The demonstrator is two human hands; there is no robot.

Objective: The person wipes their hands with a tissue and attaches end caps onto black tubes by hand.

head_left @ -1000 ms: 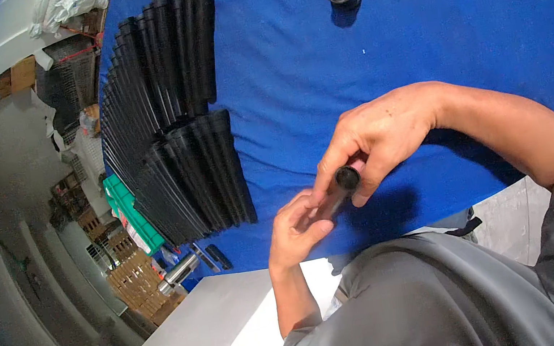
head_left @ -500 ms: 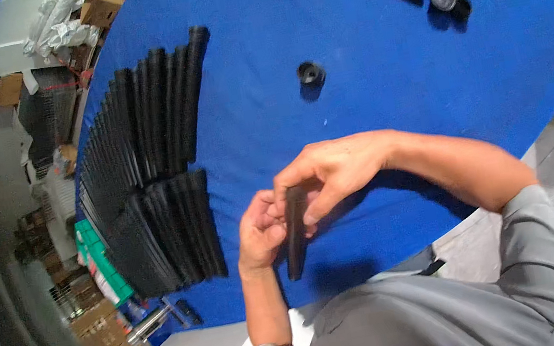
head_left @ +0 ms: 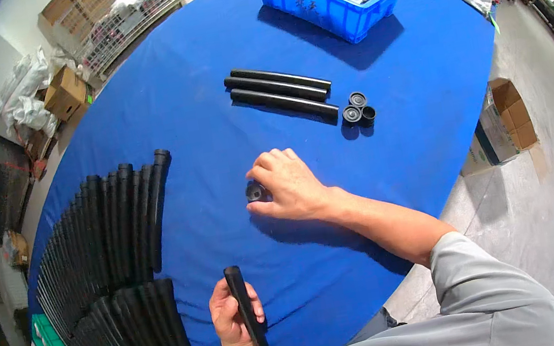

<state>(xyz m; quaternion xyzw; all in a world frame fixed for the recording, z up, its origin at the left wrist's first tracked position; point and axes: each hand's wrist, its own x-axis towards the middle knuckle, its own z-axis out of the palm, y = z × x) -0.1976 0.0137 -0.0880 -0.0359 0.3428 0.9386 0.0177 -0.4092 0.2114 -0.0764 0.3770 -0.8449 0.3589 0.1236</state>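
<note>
A blue-covered table [head_left: 188,125] fills the middle. Along its left side lie black tubes in two rows, the far row [head_left: 111,230] and the near row [head_left: 146,334], packed side by side. At the far edge stands a blue bin [head_left: 299,9] with clear plastic in it. Nearer than the bin, three tubes [head_left: 276,90] lie almost parallel, slanting down toward the right.

The right hand [head_left: 294,186] is stretched out over the cloth, thumb and fingers curved apart. The left hand [head_left: 227,315] is nearer the body, to the right of the near row, closed round one tube [head_left: 248,317], thumb on one side and fingertips on the other. The tube's long axis runs away from the body, its far end leaning slightly left; how steeply it tilts cannot be told.

Three caps [head_left: 352,115] sit clustered just beside the right ends of the three tubes. A single cap [head_left: 252,192] lies between the right thumb and fingers; whether they press on it cannot be told. It is beyond the tube's far end and right of the tube's line, well apart from it, and the right hand is much the nearer.
</note>
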